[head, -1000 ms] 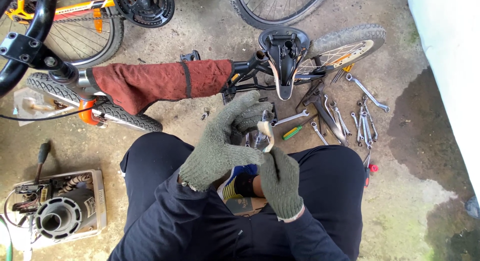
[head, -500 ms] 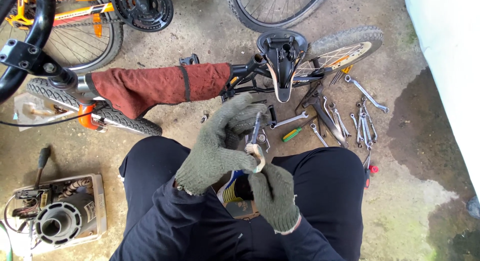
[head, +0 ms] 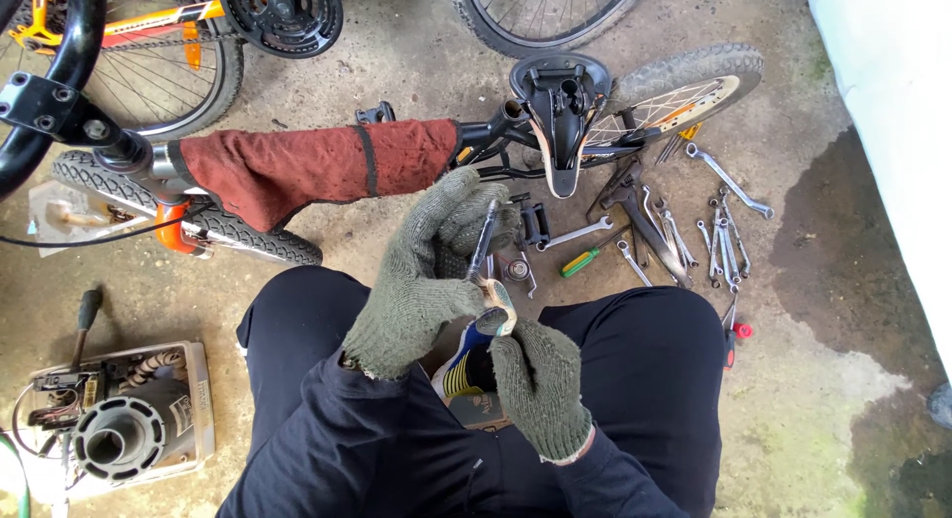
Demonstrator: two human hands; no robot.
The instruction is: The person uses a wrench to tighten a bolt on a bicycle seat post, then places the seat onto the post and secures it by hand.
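— Concrete floor [head: 416,52], damp and stained dark toward the white wall [head: 892,112] on the right. What sits on it?

— Ahead of me a small bicycle lies on its side, its frame wrapped in a rust-red cloth [head: 317,166] and its black saddle [head: 560,107] turned underside up. Spanners [head: 719,240] are scattered on the ground to the right of it, with a green-handled screwdriver [head: 580,262] nearer my knees and a red-handled tool [head: 734,335] just beside my right leg. At far left, an opened grey machine housing [head: 119,424] rests on the floor beside a dark-handled tool [head: 84,315].

— And the hands?

— I am crouched in dark trousers, both hands in green knit gloves. My left hand [head: 426,270] is raised over my lap, its fingers curled around a slim dark metal tool [head: 484,238] that points away from me. My right hand [head: 540,384] is below it, closed in a fist, pinching a small worn metal part [head: 496,305] at its top. Tool and part meet between the two gloves, above my knees and short of the bicycle.

— Anything under them?

— A blue, yellow and white shoe [head: 461,364] shows between my legs.
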